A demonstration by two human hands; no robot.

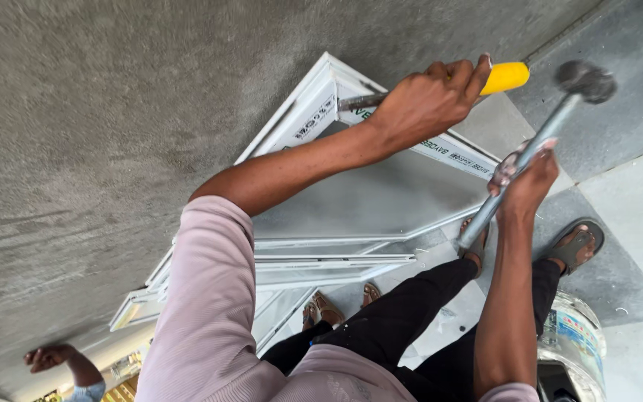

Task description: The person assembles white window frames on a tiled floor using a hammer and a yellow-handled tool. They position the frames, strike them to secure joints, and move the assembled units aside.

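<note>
While the left hand (426,100) is wrapped tight round a yellow-handled chisel (504,77), whose metal shank lies against the top corner of the white window frame (314,112), the right hand (526,182) is closed round the steel shaft of a hammer (586,80) just beside that frame. The frame leans against a grey wall (113,112), with sandalled feet (574,246) on the tiled floor (634,216) beside its lower edge and a clear plastic jar (578,339) near them.
</note>
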